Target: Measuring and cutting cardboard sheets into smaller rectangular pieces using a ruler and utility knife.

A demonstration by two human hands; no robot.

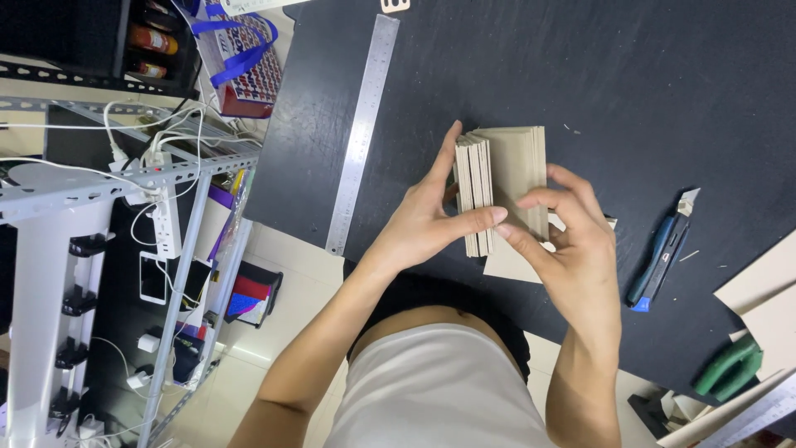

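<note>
My left hand (423, 217) grips a stack of grey cardboard pieces (474, 191) held on edge, thumb across its near side and fingers up its left side. My right hand (572, 249) pinches the same stack from the right and rests against more cardboard pieces (518, 162) lying fanned behind it. Both hands are over the black table (497, 75), near its front edge. A flat cardboard piece (504, 264) lies under my right hand.
A long steel ruler (362, 133) lies on the table to the left. A blue utility knife (659, 257) sits to the right, with cardboard sheets (767, 299) and a green-handled tool (730, 363) beyond. A grey metal shelf (99, 191) with cables stands at left.
</note>
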